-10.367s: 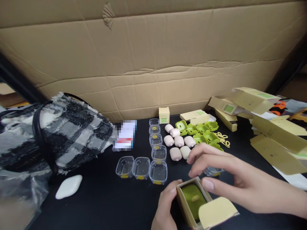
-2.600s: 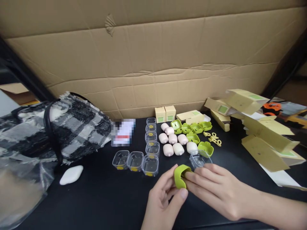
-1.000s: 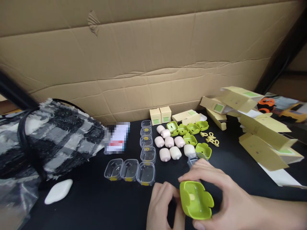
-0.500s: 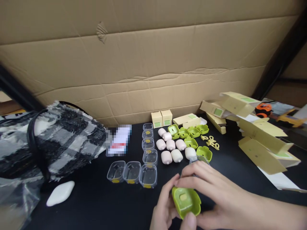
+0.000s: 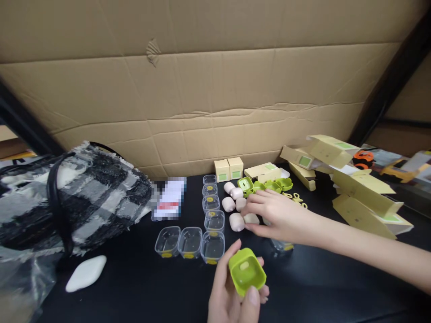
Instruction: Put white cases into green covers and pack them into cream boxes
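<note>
The left hand (image 5: 232,298) is at the lower centre of the view, above the front of the black table (image 5: 134,291). It holds a green shell (image 5: 247,270) with the hollow side facing up. The thumb is pressed on the near edge and the fingers close around the left side and underside. The shell is clear of the table surface, just in front of the nearest of the clear trays (image 5: 212,247). The right hand (image 5: 278,215) is extended forward and left over the group of pink pods (image 5: 229,204). Its fingers (image 5: 251,210) are spread and slightly bent, with the tips at a pale pod (image 5: 252,219). It cannot be told whether the pod is gripped or only touched. One more clear tray (image 5: 282,246) lies under the right wrist. Further green shells (image 5: 284,183) stand in a row behind the pods, with yellow clips (image 5: 296,197) just to their right. Two small boxes (image 5: 230,168) stand against the cardboard wall (image 5: 215,89). Flat cartons (image 5: 367,197) are piled at the right. A plaid bag (image 5: 84,193) and a white pebble-shaped item (image 5: 86,273) lie at the left.
</note>
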`<state>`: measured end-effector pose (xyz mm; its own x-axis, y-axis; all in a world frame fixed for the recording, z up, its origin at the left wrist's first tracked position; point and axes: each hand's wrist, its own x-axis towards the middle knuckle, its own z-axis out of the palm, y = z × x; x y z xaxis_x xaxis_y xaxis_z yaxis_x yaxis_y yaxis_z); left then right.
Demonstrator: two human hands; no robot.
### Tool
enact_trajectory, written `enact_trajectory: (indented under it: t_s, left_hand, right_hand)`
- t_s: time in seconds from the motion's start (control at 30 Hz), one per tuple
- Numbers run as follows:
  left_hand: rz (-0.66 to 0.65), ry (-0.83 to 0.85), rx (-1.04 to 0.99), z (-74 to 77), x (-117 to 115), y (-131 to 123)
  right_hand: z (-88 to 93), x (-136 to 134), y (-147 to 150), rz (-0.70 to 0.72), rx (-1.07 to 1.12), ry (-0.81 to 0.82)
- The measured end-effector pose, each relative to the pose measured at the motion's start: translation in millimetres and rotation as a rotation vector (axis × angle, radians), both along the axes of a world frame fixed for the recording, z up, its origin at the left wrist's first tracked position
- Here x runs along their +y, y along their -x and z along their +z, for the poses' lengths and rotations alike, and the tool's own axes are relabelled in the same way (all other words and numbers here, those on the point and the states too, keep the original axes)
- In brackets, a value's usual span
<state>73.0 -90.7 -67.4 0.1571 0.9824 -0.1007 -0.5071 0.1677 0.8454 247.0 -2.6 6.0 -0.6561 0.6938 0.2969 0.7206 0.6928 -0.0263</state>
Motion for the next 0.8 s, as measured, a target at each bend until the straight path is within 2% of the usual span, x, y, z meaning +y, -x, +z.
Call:
enact_trajectory:
  t_s: [0.2,0.37,0.47,0.6,0.7,0.8]
  left_hand:
    - [-0.222,0.004,-0.138,-15.6,10.0,5.0]
    - [-0.295,0.011,-0.162,-19.4,12.2,8.1]
    - [-0.38,0.034,-0.231,-16.8,11.0,9.4]
    - [-0.522,0.085,-0.337,-13.3,9.5,8.5]
    - [-0.451,0.097,-0.384,-11.0,10.6,6.7]
    - [-0.329,0.147,-0.394,-7.3,11.7,6.6]
  right_hand:
    - [-16.7,3.4,24.0,-0.049,-0.083,-0.093]
    - [-25.1,7.5,35.6,-0.113,-0.066,-0.129]
    - [-21.1,5.4,32.0,-0.108,-0.004,-0.11]
    - [-6.5,-4.8,12.3,-0.112,0.146,-0.059]
    - [0.2,-13.2,-7.0,-0.096,0.32,-0.016]
    - [-2.0,-20.5,-19.8,-0.06,0.575,0.087]
